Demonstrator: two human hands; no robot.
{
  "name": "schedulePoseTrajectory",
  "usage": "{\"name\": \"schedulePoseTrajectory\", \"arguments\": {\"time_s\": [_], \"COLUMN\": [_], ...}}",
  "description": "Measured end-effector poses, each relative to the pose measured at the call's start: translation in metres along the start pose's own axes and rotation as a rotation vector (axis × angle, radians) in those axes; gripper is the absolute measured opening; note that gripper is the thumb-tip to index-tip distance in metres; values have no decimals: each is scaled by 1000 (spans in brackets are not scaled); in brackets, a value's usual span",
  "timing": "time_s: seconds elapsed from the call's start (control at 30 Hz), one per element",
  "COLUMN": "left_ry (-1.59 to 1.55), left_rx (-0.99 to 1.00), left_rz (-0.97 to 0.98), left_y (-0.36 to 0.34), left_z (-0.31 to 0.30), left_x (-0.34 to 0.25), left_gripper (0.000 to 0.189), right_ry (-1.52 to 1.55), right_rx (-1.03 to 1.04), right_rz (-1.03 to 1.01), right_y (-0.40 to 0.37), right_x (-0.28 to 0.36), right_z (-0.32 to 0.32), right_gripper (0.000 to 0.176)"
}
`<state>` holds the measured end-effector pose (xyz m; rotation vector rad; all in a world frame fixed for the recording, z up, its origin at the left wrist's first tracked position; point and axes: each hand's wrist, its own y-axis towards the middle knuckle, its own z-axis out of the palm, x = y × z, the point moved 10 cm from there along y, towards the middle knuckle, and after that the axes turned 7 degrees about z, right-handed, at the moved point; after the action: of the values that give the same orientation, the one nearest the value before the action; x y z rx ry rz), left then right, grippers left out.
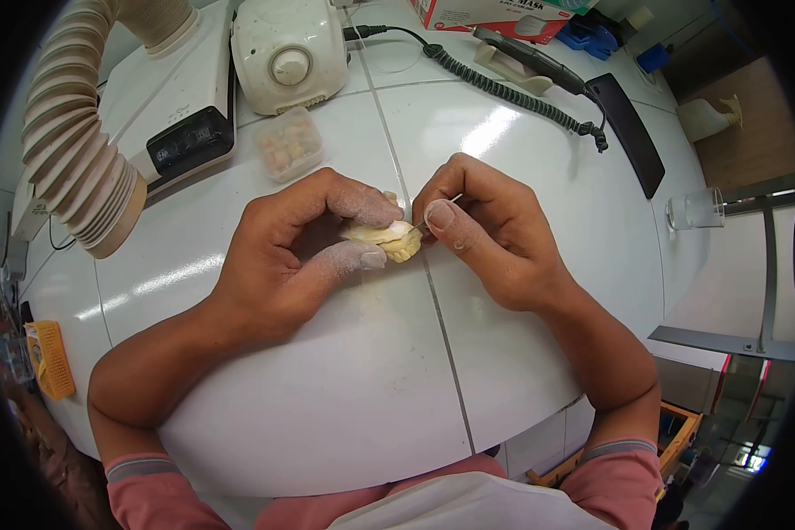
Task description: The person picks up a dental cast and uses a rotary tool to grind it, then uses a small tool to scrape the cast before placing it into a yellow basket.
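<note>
Pale cloth (468,508), bottom centre. Left hand (269,238) pinches yellowish piece (402,248), frame centre, long axis roughly left-right; right hand (508,243), beside its right end, pinches thin tool (457,198).

Left hand (305,252): thumb and fingers curling in a pinch, white dust showing on the tips | Right hand (490,230): thumb pressing near bent fingers, dust on it too | Wrists: both leaning in to the middle | Arms: both bending at the elbows, spreading wide, pink sleeves sitting above the elbows
</note>
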<state>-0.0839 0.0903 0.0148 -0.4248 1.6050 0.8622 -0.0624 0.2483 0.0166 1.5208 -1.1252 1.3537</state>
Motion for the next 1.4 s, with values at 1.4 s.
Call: {"name": "schedulePoseTrajectory", "arguments": {"time_s": [1.4], "left_ry": [-13], "left_rx": [5], "left_rz": [-47], "left_y": [-2], "left_z": [-3], "left_x": [2], "left_gripper": [26], "right_ry": [-750], "right_rx": [-131], "right_rz": [-427], "right_y": [-15], "right_x": [57], "right_z": [2], "right_gripper": [35]}}
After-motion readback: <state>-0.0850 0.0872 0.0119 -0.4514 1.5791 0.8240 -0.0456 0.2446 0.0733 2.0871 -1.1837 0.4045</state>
